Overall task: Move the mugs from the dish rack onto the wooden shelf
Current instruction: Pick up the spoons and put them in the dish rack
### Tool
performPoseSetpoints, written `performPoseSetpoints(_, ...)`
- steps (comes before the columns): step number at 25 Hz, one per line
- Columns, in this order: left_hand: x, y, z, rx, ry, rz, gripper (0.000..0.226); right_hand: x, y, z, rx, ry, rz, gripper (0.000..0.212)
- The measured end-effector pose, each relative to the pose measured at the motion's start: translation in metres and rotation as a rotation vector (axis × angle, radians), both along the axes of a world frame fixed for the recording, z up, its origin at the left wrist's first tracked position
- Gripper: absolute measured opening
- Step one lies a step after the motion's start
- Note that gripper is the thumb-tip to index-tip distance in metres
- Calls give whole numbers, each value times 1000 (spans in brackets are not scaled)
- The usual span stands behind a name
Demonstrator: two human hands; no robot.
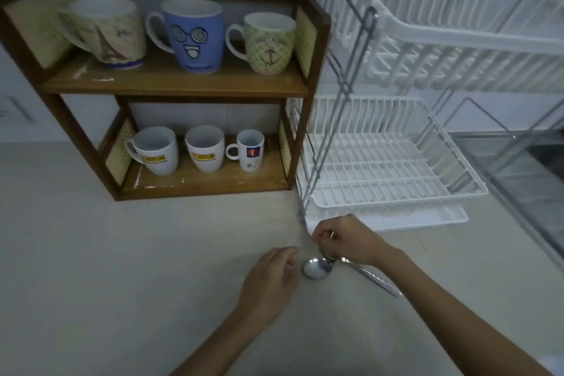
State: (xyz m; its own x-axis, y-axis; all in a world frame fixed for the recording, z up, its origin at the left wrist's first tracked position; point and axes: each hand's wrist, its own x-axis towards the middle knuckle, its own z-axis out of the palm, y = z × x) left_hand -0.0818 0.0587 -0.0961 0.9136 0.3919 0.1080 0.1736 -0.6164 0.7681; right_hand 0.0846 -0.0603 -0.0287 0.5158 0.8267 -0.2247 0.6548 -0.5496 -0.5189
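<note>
The wooden shelf point(171, 87) stands on the counter at the left. Its top board carries an Eiffel Tower mug point(106, 30), a blue face mug point(193, 36) and a green anchor mug point(268, 43). On the lower board sit two white logo mugs point(155, 151) point(205, 148) and a small white mug point(250, 149). The white two-tier dish rack point(396, 162) to the right holds no mugs. My right hand point(345, 239) pinches spoons point(317, 267) by the handles over the counter. My left hand point(271, 279) hovers beside them, fingers curled, holding nothing.
A white drip tray point(427, 220) lies under the rack. A steel sink point(525, 168) sits at the far right. The pale counter point(122, 268) stretches in front of the shelf.
</note>
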Motion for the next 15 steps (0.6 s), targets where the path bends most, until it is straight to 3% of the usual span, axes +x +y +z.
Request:
performPoseSetpoints(5, 33, -76, -4, 132, 275, -204, 49, 22, -67, -31, -120, -35, -196, 9)
performPoseSetpoints(10, 56, -104, -14, 178, 494, -76, 64, 25, -91, -58, -203, -93, -219, 19)
performPoseSetpoints(15, 58, -116, -19, 218, 546, 47, 61, 34, -100, -60, -175, -95, -130, 7)
